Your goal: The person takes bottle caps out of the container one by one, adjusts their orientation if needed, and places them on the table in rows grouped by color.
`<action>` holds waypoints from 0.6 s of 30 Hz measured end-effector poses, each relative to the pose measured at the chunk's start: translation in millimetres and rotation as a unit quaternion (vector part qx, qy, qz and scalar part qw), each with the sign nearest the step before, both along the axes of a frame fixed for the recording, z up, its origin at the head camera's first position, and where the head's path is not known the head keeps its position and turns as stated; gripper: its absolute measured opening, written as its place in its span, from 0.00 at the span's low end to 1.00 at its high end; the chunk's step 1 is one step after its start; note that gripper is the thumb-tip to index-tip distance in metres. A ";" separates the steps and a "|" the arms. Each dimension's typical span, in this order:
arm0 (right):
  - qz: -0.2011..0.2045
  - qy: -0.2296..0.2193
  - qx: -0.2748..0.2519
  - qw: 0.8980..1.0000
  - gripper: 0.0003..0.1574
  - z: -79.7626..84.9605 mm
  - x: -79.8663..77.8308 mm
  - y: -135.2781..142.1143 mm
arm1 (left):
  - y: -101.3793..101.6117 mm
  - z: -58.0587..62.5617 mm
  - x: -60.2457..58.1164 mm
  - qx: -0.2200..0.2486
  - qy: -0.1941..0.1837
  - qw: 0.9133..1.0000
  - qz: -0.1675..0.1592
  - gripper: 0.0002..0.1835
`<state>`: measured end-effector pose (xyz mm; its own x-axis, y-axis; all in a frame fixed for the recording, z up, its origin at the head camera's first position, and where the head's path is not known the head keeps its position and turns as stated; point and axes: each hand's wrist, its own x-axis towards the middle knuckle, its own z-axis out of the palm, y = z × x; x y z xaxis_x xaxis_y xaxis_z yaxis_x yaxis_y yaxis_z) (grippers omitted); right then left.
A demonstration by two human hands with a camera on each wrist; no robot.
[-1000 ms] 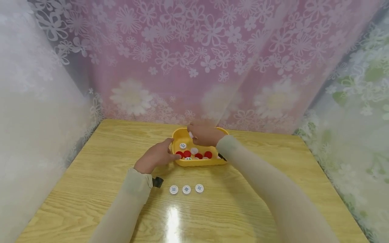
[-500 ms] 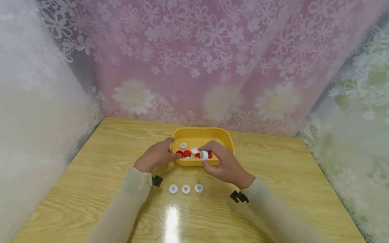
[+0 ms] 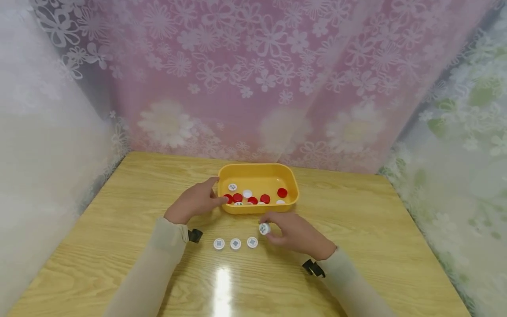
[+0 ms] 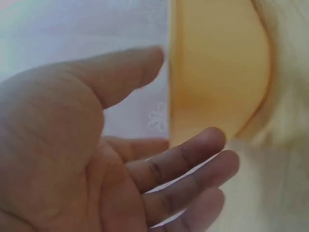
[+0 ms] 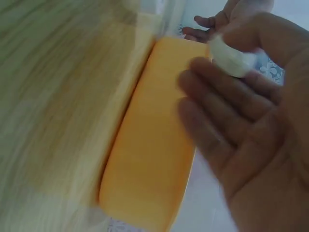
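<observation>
Between thumb and index finger, my right hand (image 3: 299, 233) pinches a small white round disc (image 3: 264, 228) with a dark printed mark, held in front of the yellow tray. In the right wrist view this disc (image 5: 231, 59) is blurred, and the other fingers extend loosely. My left hand (image 3: 194, 201) touches the rim at the left end of the yellow tray (image 3: 257, 209). Its thumb and index tip are spread along that end in the left wrist view, the other fingers (image 4: 186, 159) relaxed. Three white discs (image 3: 235, 244) with bluish-grey prints lie in a row on the table.
Inside the tray are several red discs (image 3: 265, 199) and white discs (image 3: 247, 193), mostly along the near wall. The wooden table (image 3: 348, 211) meets a pink flowered curtain (image 3: 237, 88) at the back, with pale curtains on both sides.
The right hand has drawn back from inside the tray with the white disc, coming toward the row on the table. The left hand has stayed at the tray's left end.
</observation>
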<state>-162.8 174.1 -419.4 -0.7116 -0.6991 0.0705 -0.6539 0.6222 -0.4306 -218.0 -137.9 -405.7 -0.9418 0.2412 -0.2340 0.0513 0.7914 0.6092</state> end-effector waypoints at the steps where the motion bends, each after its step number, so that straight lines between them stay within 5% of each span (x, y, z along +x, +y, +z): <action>1: 0.001 -0.007 0.018 1.000 0.14 -1.1 -0.1 0.4 | -1.6 -2.3 0.5 0.003 0.006 1.000 0.007 0.43; 6: 0.003 0.013 0.089 0.996 0.11 -6.3 -2.5 7.7 | -9.7 -13.0 -4.2 0.014 0.084 0.996 0.025 0.24; 12: 0.015 0.013 0.082 0.996 0.18 -6.1 -3.7 9.8 | -23.7 -21.5 -8.6 -0.020 0.231 0.973 0.009 0.17; 18: 0.018 -0.006 0.094 0.995 0.19 -7.2 -2.6 5.2 | -22.7 -18.8 -2.5 -0.070 0.228 0.971 -0.022 0.08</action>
